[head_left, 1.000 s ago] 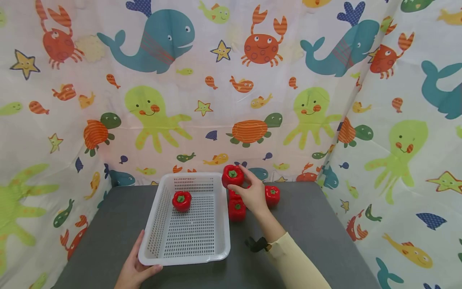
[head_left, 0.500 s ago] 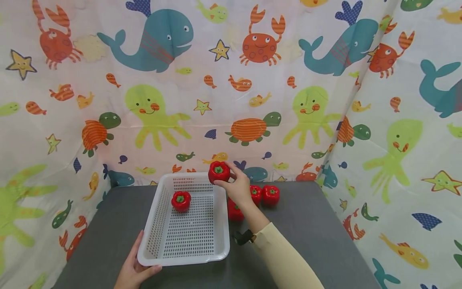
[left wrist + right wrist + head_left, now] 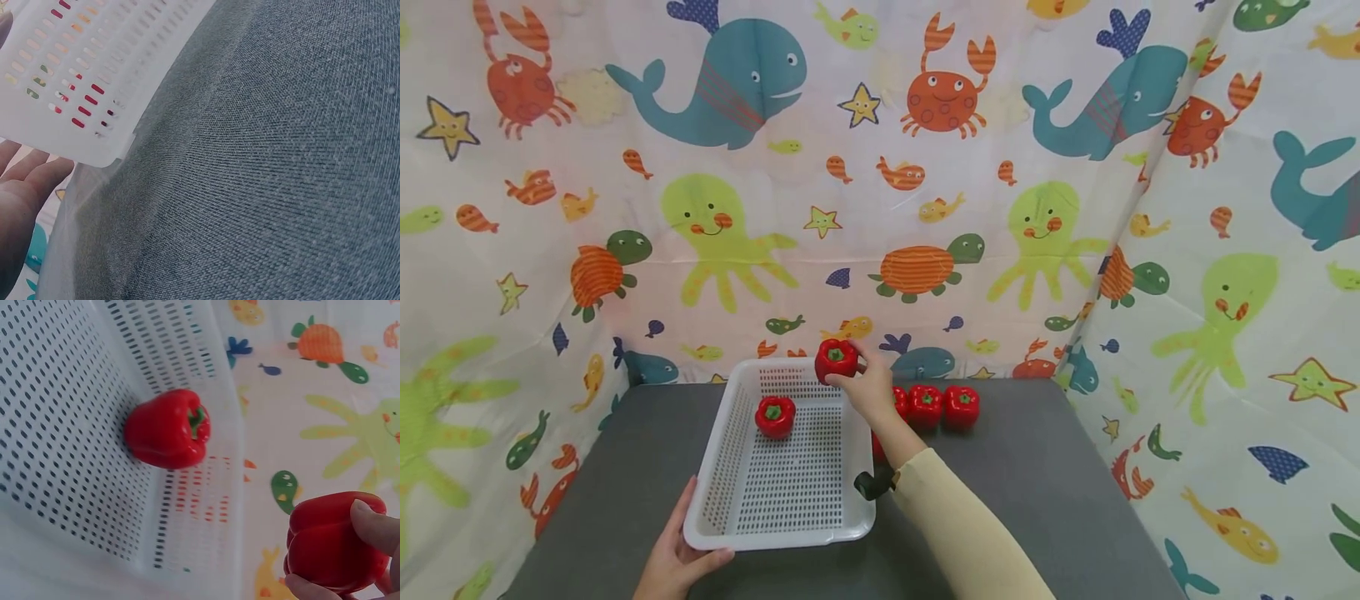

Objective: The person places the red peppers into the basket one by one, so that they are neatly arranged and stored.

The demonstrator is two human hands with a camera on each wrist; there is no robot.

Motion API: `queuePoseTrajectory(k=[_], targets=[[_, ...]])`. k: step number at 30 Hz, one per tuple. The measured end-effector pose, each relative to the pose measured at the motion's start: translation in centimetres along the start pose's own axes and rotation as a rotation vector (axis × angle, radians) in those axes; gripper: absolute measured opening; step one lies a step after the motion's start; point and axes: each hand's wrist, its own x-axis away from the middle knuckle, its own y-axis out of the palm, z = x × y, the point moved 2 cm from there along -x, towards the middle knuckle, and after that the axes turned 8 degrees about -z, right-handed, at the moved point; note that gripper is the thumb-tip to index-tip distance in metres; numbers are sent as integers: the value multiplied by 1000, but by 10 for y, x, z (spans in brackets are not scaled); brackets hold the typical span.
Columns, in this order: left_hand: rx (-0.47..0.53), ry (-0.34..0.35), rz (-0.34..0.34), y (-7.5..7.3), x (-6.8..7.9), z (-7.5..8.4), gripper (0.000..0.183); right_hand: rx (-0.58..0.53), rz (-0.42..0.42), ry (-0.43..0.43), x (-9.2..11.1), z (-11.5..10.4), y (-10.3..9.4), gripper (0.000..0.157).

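Observation:
My right hand [image 3: 871, 390] grips a red bell pepper [image 3: 835, 362] over the far right part of a white perforated plastic basket [image 3: 782, 540]. Thumb and fingers wrap its side in the right wrist view, where the held bell pepper [image 3: 328, 547] appears beyond the basket rim. A second red bell pepper [image 3: 775, 418] with a green stem sits inside, toward the far left. At the near left corner my left hand [image 3: 672, 557] holds the basket, thumb at the front and fingers along the left side. In the left wrist view its fingers [image 3: 47, 178] lie against the basket wall [image 3: 81, 106].
Right of the basket, several more red bell peppers [image 3: 925, 406] stand on the dark grey table [image 3: 1015, 467], some partly hidden behind the right forearm. A curtain [image 3: 880, 208] printed with sea animals hangs behind the table and along both sides.
My right hand has carried the bell pepper leftward, from above the basket's right rim to over its inside. More peppers on the table now show. The left hand and basket have stayed in place.

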Motion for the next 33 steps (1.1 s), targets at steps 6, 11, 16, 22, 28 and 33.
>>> queuePoseTrajectory(k=[6,11,16,22,28,33], targets=[[4,0,-4,-2,-1,-1,119,16,-18,118,-7,11,20,83],[-6,-5,3,-2,-1,2,119,79,3,200,-11,24,37,80],[-18,-41,28,-1,-1,5,119,88,8,235,-9,35,47,79],[-59,-59,44,0,-3,8,119,104,14,263,-12,49,58,82],[-64,-47,36,-2,-5,7,119,83,20,308,-17,62,69,83],[-65,-79,52,-3,-5,6,119,73,4,345,-16,70,76,85]])
